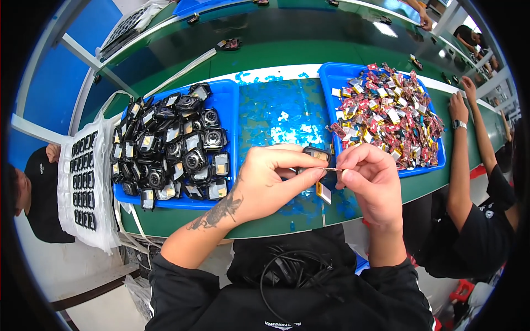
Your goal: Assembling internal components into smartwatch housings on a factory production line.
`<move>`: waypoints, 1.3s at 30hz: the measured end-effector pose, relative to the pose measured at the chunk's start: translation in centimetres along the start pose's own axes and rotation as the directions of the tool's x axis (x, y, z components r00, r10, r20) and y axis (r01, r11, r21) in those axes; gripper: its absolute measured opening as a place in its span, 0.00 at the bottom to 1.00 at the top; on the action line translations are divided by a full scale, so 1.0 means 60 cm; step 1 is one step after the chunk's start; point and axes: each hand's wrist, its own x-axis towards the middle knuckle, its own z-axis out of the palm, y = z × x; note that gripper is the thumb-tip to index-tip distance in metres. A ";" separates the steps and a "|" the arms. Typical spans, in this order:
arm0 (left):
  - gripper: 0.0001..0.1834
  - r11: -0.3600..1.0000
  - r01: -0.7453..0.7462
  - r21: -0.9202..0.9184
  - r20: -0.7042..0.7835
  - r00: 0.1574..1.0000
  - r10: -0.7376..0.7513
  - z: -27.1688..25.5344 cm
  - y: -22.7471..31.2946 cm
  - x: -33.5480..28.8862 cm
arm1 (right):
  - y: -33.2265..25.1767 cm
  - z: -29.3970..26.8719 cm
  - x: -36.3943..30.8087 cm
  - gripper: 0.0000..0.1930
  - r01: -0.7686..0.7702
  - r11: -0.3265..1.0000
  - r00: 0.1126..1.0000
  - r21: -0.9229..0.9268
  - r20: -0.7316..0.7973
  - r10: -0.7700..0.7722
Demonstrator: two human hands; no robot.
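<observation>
Above the middle of the bench, my two hands meet at the fingertips. My left hand (268,176) is closed around a small black watch case (317,154), most of it hidden behind the fingers. Thumb and forefinger of my right hand (374,185) pinch a thin circuit board (331,169), seen edge-on; the left thumb touches its other end. Just below the fingertips hangs a small silver battery (324,193) with a yellow edge. Whether a wire joins it to the board is hidden.
Black watch cases fill a blue tray (234,110) on the left. Red circuit boards with batteries heap up in another blue tray (327,77) on the right. Blue film scraps (276,110) cover the bench between. A white tray stack (66,193) stands far left; co-worker's arms (459,160) reach in at right.
</observation>
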 end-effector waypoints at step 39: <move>0.39 0.884 -0.104 -0.455 -0.333 0.941 -0.061 0.029 -0.013 0.001 | -0.021 0.063 0.120 0.24 0.217 0.613 0.966 -0.759 0.076 -0.248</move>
